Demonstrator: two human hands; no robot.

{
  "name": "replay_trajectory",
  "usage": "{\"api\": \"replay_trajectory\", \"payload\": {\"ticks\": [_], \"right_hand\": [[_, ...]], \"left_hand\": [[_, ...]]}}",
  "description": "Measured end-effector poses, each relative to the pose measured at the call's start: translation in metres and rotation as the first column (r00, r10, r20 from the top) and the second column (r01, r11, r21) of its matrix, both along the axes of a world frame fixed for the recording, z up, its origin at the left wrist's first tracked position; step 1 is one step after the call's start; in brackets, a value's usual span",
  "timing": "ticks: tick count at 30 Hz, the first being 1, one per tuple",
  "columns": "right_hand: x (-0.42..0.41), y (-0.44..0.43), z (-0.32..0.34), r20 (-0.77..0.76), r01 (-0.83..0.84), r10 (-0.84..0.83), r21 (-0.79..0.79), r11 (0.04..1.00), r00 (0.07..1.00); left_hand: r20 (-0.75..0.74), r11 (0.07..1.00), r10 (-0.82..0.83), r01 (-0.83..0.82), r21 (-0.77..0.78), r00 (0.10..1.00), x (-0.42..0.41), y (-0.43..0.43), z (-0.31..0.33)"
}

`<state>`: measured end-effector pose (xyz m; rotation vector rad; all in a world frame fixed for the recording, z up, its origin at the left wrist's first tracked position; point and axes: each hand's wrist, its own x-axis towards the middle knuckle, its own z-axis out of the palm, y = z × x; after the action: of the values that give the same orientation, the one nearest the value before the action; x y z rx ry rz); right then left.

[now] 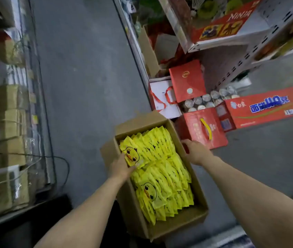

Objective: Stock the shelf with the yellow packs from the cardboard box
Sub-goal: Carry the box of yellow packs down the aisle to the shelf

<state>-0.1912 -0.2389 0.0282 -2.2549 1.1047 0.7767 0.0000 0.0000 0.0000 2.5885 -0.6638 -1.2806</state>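
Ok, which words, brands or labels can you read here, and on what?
"白象": white script on the long red carton lying on the floor.
Upside-down letters, apparently "BINIIN": red box on the shelf.
Yellow duck-print packs in the brown cardboard box: print too blurred.
Red gift bags' logos: unreadable.

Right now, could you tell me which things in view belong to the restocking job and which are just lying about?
Belong to the job:
- cardboard box
- yellow packs
- left hand, touching the packs
- right hand, on the box's right wall

Just lying about:
- red gift bag
- red handled carton
- long red box
- cans
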Motion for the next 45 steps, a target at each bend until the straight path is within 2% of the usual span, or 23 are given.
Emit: {"api": "replay_trajectory", "payload": {"ticks": [5,10,15,22,26,35,41,45], "right_hand": [[-0.025,0.012,-0.049,-0.13,0.213,-0.204,0.065,0.975,0.97],[-0.046,0.022,-0.089,-0.15,0.424,-0.403,0.152,0.893,0.903],[-0.061,0.022,-0.111,-0.016,0.505,-0.51,0.17,0.846,0.86],[-0.067,0.028,-0.131,0.03,0.554,-0.576,0.24,0.797,0.817],[-0.068,0.03,-0.135,0.015,0.588,-0.615,0.278,0.76,0.788],[-0.07,0.032,-0.143,0.026,0.607,-0.638,0.282,0.743,0.769],[-0.071,0.031,-0.145,0.041,0.615,-0.647,0.273,0.74,0.761],[-0.069,0.03,-0.146,0.031,0.584,-0.603,0.21,0.784,0.797]], "left_hand": [[-0.117,0.958,0.199,-0.168,0.231,0.973,-0.024,0.029,-0.05],[-0.15,0.916,0.373,-0.338,0.215,0.916,-0.035,0.041,-0.091],[-0.26,0.826,0.563,-0.542,0.153,0.785,-0.044,0.047,-0.124],[-0.3,0.781,0.615,-0.616,0.105,0.729,-0.053,0.059,-0.15],[-0.323,0.779,0.612,-0.621,0.089,0.722,-0.056,0.05,-0.126],[-0.318,0.748,0.64,-0.661,0.049,0.7,-0.072,0.045,-0.112],[-0.337,0.635,0.741,-0.769,0.072,0.58,-0.074,0.044,-0.116],[-0.383,0.616,0.746,-0.783,0.088,0.544,-0.068,0.053,-0.125]]}}
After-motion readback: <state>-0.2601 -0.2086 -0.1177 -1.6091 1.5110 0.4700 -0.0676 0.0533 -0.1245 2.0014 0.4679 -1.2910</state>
